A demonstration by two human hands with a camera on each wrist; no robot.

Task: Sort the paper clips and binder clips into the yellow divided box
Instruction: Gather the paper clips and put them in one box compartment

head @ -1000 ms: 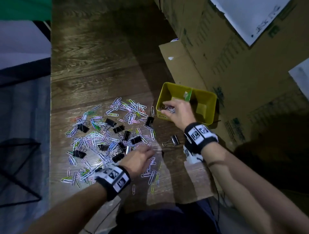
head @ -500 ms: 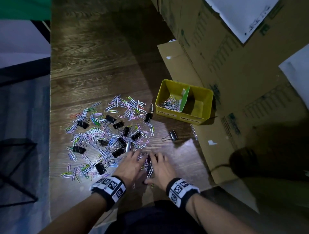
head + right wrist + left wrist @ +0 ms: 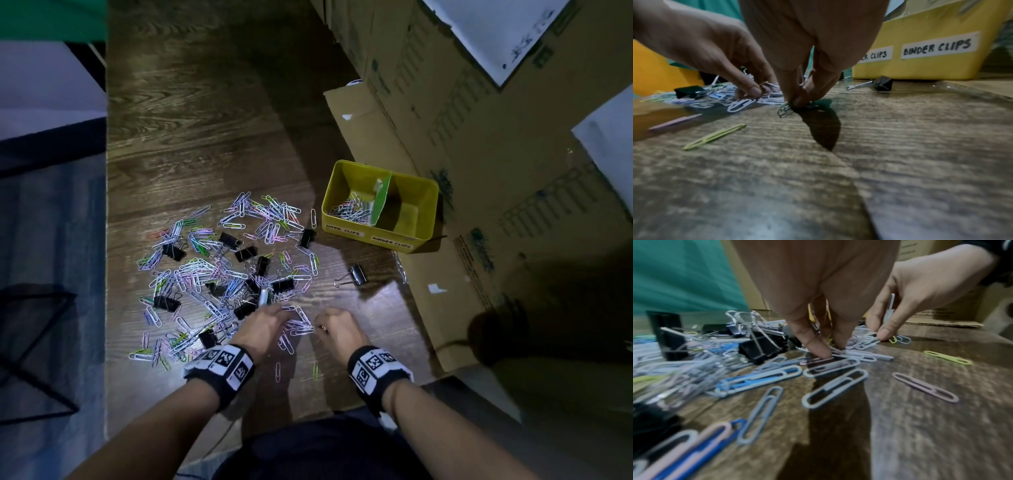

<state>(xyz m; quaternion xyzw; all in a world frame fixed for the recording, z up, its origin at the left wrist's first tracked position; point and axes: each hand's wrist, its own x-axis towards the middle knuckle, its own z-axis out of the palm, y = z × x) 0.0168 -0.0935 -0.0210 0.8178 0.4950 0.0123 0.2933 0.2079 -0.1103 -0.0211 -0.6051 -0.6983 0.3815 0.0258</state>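
A heap of coloured paper clips [image 3: 219, 274] mixed with black binder clips [image 3: 245, 253] lies spread on the wooden floor. The yellow divided box [image 3: 424, 219] stands to the right; its left compartment holds paper clips [image 3: 352, 210], its right one looks bare. My left hand [image 3: 263, 325] is at the heap's near edge, fingertips [image 3: 819, 348] curled down pinching paper clips. My right hand [image 3: 337, 325] is beside it, thumb and fingers pinching a small bunch of paper clips [image 3: 786, 110] against the floor. A lone binder clip [image 3: 356, 274] lies between the hands and the box.
Cardboard boxes [image 3: 479, 137] and a flat cardboard sheet [image 3: 445, 308] stand right behind the yellow box. Two loose paper clips [image 3: 315, 370] lie near my wrists. A dark wire frame [image 3: 34, 342] sits on blue flooring at the left.
My right hand came back from the yellow box to the heap's near edge and now curls on paper clips. Both hands' fingers went from spread flat to curled.
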